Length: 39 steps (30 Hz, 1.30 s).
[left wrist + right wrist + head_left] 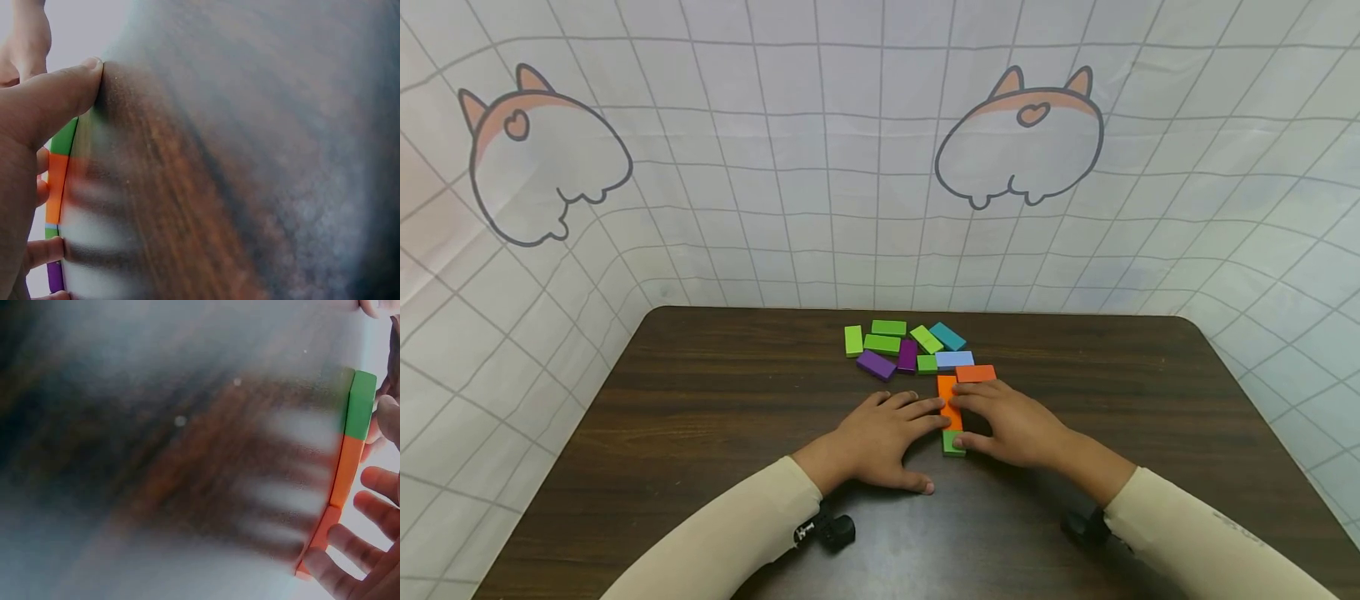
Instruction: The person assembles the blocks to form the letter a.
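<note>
Flat on the dark table, an orange block lies lengthwise, with a green block against its near end. My left hand is spread palm down, its index and middle fingertips at the orange block's left edge and its thumb apart. From the other side, my right hand rests fingertips on the orange block, its thumb on the green block. The right hand's other fingers lie by a red-orange block at the orange block's far right. In the right wrist view, the green block and orange block stand end to end.
Beyond the hands lie a light blue block, a small green block, a dark purple block, a violet block, a teal block and several green ones. A white gridded cloth surrounds the table.
</note>
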### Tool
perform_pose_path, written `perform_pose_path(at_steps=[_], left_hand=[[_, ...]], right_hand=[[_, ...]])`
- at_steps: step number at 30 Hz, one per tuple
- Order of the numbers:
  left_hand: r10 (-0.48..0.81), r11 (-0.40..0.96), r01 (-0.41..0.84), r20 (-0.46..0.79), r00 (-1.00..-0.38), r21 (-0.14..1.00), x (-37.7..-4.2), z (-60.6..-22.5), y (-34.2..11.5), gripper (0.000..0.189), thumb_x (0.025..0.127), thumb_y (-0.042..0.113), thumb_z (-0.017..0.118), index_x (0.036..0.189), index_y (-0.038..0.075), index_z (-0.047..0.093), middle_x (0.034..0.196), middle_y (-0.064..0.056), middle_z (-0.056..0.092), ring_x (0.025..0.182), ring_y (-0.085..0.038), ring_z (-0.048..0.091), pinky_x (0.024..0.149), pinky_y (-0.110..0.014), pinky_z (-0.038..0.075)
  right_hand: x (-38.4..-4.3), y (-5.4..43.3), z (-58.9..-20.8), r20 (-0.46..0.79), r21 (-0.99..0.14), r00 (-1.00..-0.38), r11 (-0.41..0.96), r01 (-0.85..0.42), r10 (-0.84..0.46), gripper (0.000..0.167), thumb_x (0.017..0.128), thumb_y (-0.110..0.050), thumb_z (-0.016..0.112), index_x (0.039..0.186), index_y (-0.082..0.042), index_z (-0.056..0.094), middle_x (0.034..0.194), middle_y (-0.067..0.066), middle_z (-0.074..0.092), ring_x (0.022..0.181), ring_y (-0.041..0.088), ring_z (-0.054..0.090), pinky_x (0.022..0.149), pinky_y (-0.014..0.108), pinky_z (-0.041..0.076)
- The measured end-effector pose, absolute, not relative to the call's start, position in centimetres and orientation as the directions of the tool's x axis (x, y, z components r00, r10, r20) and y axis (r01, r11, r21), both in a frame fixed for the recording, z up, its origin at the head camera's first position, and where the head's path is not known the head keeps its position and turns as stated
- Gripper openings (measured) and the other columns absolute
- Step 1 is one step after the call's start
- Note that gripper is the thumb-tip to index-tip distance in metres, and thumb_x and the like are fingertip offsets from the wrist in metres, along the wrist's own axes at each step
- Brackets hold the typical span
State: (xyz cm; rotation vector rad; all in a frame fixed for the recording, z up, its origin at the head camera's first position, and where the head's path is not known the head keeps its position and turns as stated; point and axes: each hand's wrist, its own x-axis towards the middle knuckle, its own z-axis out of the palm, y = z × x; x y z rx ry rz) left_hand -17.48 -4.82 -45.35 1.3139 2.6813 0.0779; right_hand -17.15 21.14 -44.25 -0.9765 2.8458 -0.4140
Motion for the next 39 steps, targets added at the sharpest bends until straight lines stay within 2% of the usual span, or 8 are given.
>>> perform_pose_path(at_steps=[18,24,28,32,36,39], left_hand=[[0.802,0.597,0.794,-0.094,-0.590,0.113,-17.4,-45.8,-5.3,0.091,0.089,0.080,0.052,0.164,0.035,0.025,0.169,0.008,0.018,0.152,-0.028,0.025,0.118,-0.057,0.025],[0.801,0.594,0.787,-0.035,-0.598,0.165,-18.0,-45.8,-6.0,0.092,0.089,0.074,0.059,0.163,0.027,0.029,0.166,0.001,0.030,0.150,-0.024,0.031,0.119,-0.053,0.027],[0.771,0.623,0.764,0.037,-0.636,0.167,-19.2,-45.6,-6.9,0.081,0.092,0.066,0.062,0.157,0.022,0.042,0.157,-0.001,0.043,0.144,-0.021,0.039,0.118,-0.050,0.030],[0.701,0.689,0.710,0.117,-0.703,0.144,-20.8,-45.4,-8.2,0.064,0.095,0.056,0.065,0.148,0.020,0.055,0.147,-0.002,0.052,0.138,-0.023,0.045,0.115,-0.049,0.034],[0.626,0.751,0.644,0.154,-0.764,0.144,-22.2,-45.1,-9.5,0.052,0.097,0.046,0.068,0.141,0.021,0.062,0.144,-0.004,0.055,0.135,-0.025,0.047,0.111,-0.050,0.038],[0.593,0.782,0.608,0.135,-0.794,0.139,-22.9,-45.0,-10.2,0.048,0.098,0.041,0.069,0.141,0.021,0.063,0.146,-0.004,0.054,0.136,-0.027,0.046,0.110,-0.052,0.038]], right_hand=[[-17.6,20.7,-44.2,-0.082,-0.286,-0.780,0.764,-0.578,-0.621,0.071,0.095,-0.056,0.066,0.150,-0.014,0.054,0.154,0.005,0.049,0.136,0.034,0.049,0.105,0.059,0.044],[-17.7,20.8,-44.1,-0.116,-0.305,-0.774,0.764,-0.569,-0.622,0.069,0.096,-0.056,0.065,0.150,-0.014,0.054,0.157,0.006,0.045,0.141,0.037,0.044,0.109,0.058,0.039],[-17.7,20.9,-44.1,-0.123,-0.308,-0.772,0.764,-0.567,-0.623,0.070,0.096,-0.056,0.064,0.149,-0.012,0.055,0.156,0.007,0.045,0.142,0.037,0.044,0.110,0.057,0.039],[-17.6,20.9,-44.1,-0.129,-0.304,-0.775,0.769,-0.563,-0.618,0.071,0.096,-0.058,0.064,0.150,-0.013,0.055,0.156,0.007,0.046,0.142,0.036,0.044,0.109,0.057,0.040],[-17.5,20.9,-44.1,-0.130,-0.305,-0.781,0.774,-0.555,-0.611,0.070,0.096,-0.058,0.064,0.150,-0.014,0.055,0.156,0.006,0.046,0.143,0.034,0.043,0.108,0.057,0.041],[-17.5,20.9,-44.2,-0.129,-0.301,-0.785,0.778,-0.551,-0.606,0.070,0.095,-0.059,0.064,0.150,-0.015,0.055,0.156,0.005,0.047,0.143,0.034,0.043,0.108,0.057,0.042]])
